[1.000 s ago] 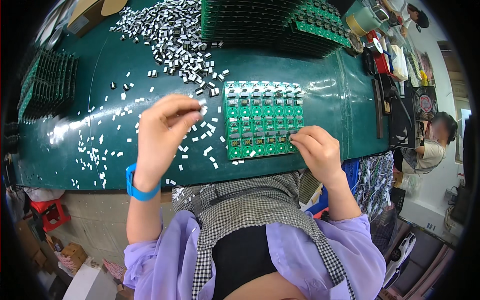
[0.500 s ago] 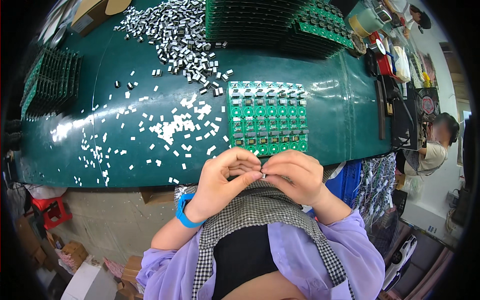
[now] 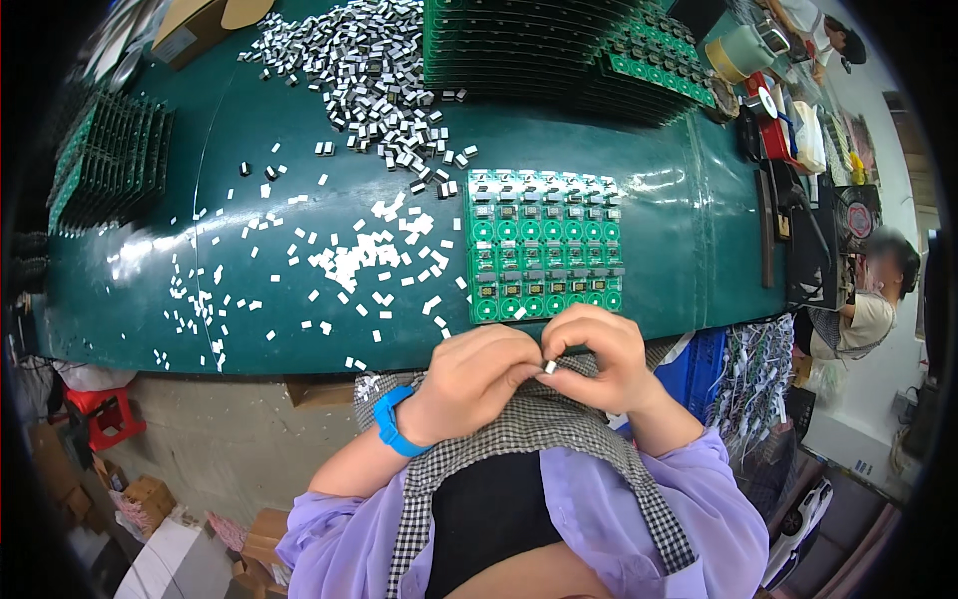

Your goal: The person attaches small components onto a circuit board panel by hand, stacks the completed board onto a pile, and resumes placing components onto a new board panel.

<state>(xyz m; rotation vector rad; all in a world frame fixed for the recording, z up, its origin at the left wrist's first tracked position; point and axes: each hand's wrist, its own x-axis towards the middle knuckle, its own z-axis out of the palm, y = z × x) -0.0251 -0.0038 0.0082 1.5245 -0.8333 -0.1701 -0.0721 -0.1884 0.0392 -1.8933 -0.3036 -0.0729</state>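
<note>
A small white-faced block [image 3: 550, 366] is pinched between my fingertips just off the table's front edge. My right hand [image 3: 609, 364] grips it with thumb and forefinger, its other fingers curled. From the other side my left hand [image 3: 479, 379], with a blue band on the wrist, closes its fingertips at the same block; they partly cover it. Just beyond my hands lies a green circuit board panel [image 3: 545, 258] with rows of round sections and small dark components. A loose white chip [image 3: 520, 313] rests at its near edge.
Many small white pieces [image 3: 364, 258] are scattered left of the panel. Behind them spreads a heap of black-and-white blocks [image 3: 384, 85]. Stacked green boards stand at the back [image 3: 519, 50] and far left [image 3: 115, 155]. A co-worker [image 3: 878, 299] sits at the right.
Both hands have shifted slightly right and nearer to me. The left hand's fingers have closed up more, and the block's white face now shows between my fingertips.
</note>
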